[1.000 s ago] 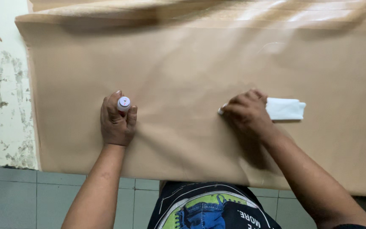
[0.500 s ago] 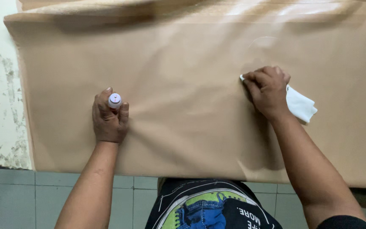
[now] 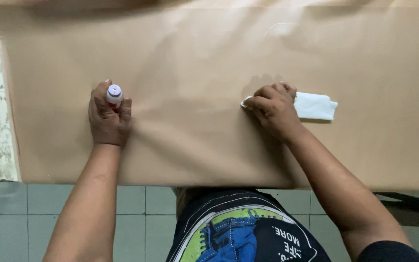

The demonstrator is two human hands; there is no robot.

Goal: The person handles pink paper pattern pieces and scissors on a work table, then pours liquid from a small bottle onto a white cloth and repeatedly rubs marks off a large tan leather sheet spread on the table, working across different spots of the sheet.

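On the brown paper sheet (image 3: 209, 97), a small capped bottle (image 3: 114, 93) is gripped upright in the left hand (image 3: 107, 119) and a folded white cloth (image 3: 314, 106) is pinched under the right hand (image 3: 273, 107), so the sheet could be wrinkled if dragged.

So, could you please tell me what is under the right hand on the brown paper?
A folded white cloth lies under the right hand, sticking out on both sides on the brown paper. Its middle is covered.
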